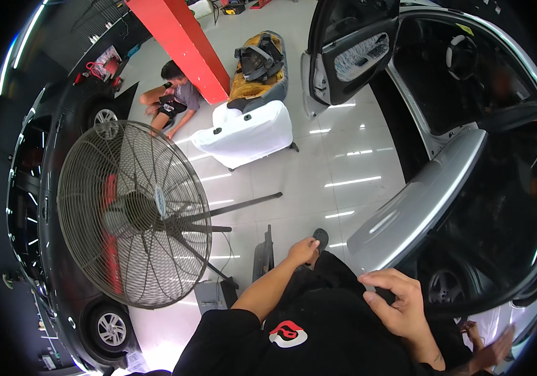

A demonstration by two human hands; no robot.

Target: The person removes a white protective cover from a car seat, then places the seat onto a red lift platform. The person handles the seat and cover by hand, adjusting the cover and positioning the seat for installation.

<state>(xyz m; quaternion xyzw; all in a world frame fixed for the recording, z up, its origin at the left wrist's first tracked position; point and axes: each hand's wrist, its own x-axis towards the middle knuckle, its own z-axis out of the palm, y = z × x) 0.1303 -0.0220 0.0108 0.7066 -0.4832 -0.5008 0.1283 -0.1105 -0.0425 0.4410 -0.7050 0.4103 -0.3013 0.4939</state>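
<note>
My right hand (400, 304), thumb near fingertips, is beside the silver door (415, 203) at its near end — whether it pinches anything I cannot tell, nor whether my curled left hand (304, 250) does. The door likely stands open for reach. Glossy tiled floor (306, 182): fan (140, 212) leftward, red pillar (184, 47) beyond.

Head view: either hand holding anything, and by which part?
Cannot be told: left hand is curled, hiding any grip; right hand is half-closed, its pinch unclear.
</note>
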